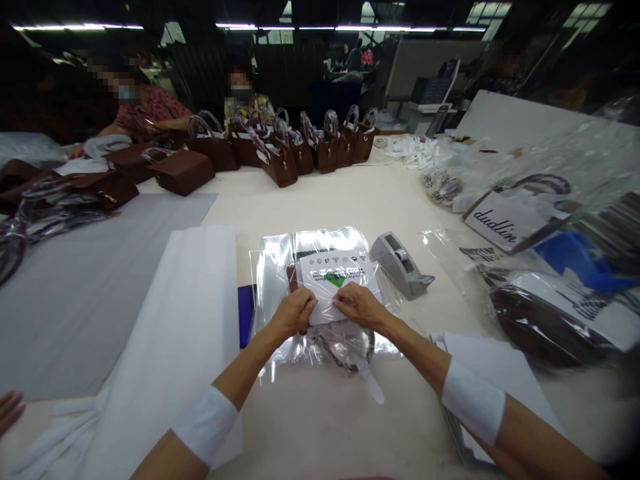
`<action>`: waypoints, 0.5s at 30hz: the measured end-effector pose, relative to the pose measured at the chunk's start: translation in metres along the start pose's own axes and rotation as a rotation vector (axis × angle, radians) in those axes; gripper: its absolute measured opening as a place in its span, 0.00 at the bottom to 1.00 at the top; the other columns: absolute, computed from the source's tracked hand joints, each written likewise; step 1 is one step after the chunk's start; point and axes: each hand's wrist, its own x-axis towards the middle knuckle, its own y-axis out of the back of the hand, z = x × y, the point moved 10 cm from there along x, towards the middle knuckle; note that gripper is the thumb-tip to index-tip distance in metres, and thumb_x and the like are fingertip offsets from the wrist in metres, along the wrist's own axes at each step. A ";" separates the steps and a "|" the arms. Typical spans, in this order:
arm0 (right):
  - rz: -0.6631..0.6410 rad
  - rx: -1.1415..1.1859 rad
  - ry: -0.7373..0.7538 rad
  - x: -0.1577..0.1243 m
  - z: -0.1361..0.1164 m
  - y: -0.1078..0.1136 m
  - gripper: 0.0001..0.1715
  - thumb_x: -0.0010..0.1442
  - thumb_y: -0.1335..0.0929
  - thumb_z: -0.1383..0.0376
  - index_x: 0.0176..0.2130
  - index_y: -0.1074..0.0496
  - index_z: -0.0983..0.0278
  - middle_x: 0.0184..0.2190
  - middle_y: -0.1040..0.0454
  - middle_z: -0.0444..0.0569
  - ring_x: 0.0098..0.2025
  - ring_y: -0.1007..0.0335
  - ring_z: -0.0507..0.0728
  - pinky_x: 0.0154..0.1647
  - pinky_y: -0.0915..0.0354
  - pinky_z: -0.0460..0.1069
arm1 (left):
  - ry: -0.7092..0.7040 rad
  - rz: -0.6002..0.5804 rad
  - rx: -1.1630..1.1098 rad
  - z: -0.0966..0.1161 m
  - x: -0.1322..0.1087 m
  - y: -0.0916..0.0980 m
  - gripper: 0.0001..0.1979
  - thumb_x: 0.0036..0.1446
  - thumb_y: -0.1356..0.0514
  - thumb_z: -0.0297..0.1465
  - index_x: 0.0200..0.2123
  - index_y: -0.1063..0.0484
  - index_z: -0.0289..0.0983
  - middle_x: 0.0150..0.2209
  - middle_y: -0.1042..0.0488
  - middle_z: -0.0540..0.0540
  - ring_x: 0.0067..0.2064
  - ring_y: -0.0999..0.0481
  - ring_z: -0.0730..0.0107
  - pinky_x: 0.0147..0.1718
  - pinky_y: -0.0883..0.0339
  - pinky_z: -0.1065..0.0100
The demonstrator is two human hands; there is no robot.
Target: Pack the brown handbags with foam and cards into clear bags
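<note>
On the table in front of me lies a handbag package in a clear plastic bag (285, 347). Brown shows at its left side, and wrapped handles lie toward me. A white printed panel (325, 267) with a green logo and a row of small symbols covers its middle, the print upside down to me. My left hand (296, 310) pinches the film by the panel's lower left edge. At the lower right, my right hand (359, 304) has its fingers closed the same way. A grey tape dispenser (401, 265) stands just right of the package.
Brown handbags (325, 150) stand in a row at the back. White sheets (185, 320) lie on the left and a paper stack (493, 380) at the right. Bagged handbags (545, 320) and a blue tape dispenser (580, 260) sit far right. Co-workers (150, 110) are across the table.
</note>
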 end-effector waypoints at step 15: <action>0.126 -0.003 -0.140 0.001 0.014 0.011 0.09 0.52 0.32 0.64 0.22 0.33 0.63 0.23 0.31 0.44 0.31 0.36 0.53 0.35 0.39 0.47 | 0.103 -0.052 0.342 0.006 0.034 -0.008 0.13 0.56 0.47 0.38 0.25 0.32 0.36 0.30 0.32 0.45 0.35 0.33 0.63 0.33 0.46 0.65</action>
